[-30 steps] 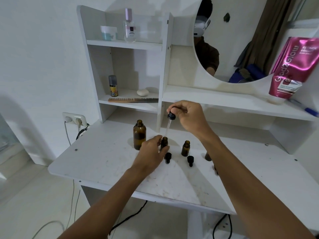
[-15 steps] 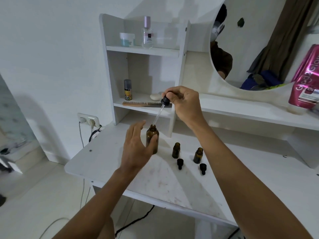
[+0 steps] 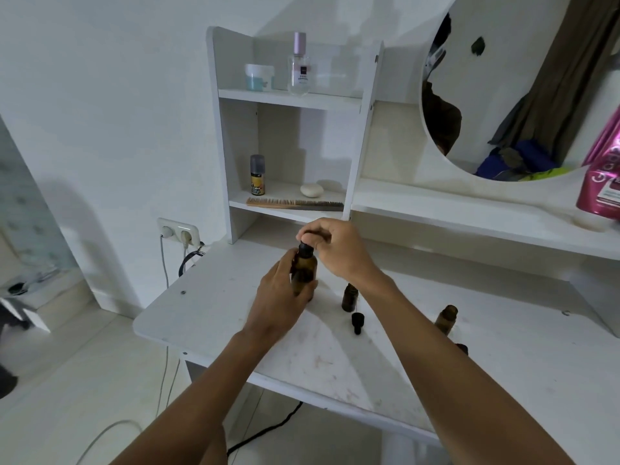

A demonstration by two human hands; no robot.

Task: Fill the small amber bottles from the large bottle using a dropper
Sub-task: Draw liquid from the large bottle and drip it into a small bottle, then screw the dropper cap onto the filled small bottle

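Note:
The large amber bottle (image 3: 304,270) stands upright on the white table (image 3: 335,364). My left hand (image 3: 280,297) wraps around its left side and body. My right hand (image 3: 335,248) pinches the black dropper cap (image 3: 305,248), which sits on the bottle's neck; the glass tube is hidden inside. One small amber bottle (image 3: 350,298) stands open to the right, with a loose black cap (image 3: 357,322) in front of it. A second small amber bottle (image 3: 446,318) shows beyond my right forearm, with another dark cap (image 3: 463,348) partly hidden by the arm.
White shelves behind hold a comb (image 3: 295,204), a small spray can (image 3: 257,175), a soap bar (image 3: 311,190), a perfume bottle (image 3: 298,67) and a jar (image 3: 259,77). A round mirror (image 3: 503,95) and pink pouch (image 3: 602,182) are on the right. A wall socket (image 3: 179,231) with cables is on the left.
My right hand has carried the dropper from the small bottle to the large one and lowered it into the neck. My left hand has left the small bottle and gripped the large one.

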